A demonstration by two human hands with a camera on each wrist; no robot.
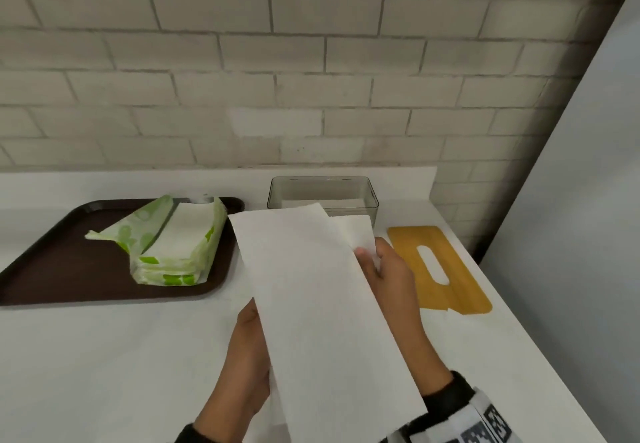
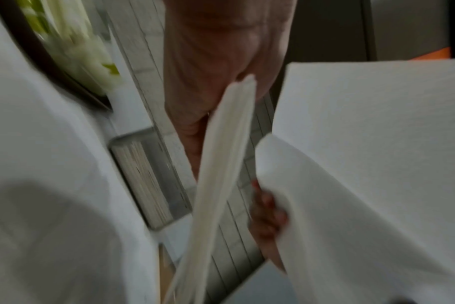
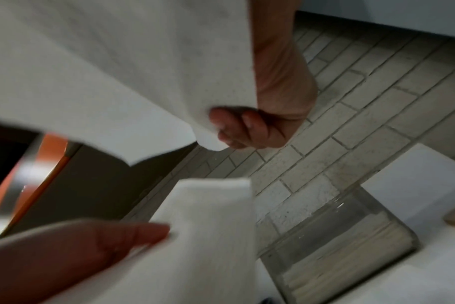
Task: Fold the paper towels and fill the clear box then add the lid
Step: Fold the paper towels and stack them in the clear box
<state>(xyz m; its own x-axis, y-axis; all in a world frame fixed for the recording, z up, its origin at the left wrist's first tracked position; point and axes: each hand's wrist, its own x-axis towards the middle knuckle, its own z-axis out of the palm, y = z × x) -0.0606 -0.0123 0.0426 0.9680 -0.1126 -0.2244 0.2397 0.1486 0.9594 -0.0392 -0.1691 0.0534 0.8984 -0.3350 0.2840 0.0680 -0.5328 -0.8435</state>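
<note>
I hold one white paper towel (image 1: 318, 304) up over the counter with both hands, partly folded along its length. My left hand (image 1: 249, 338) grips its lower left edge from beneath. My right hand (image 1: 377, 262) pinches the upper right edge, thumb on top, with a second layer of the towel showing behind it. In the right wrist view my thumb (image 3: 104, 242) presses on the towel (image 3: 208, 226). The clear box (image 1: 372, 196) stands behind the towel by the wall, a low stack of folded towels (image 3: 351, 253) inside. The yellow slotted lid (image 1: 460, 280) lies flat to my right.
A dark brown tray (image 1: 69, 269) at the left carries an opened green and white pack of paper towels (image 1: 173, 245). A tiled wall runs behind the counter. A grey panel closes the right side, and the counter's right edge passes just beyond the lid.
</note>
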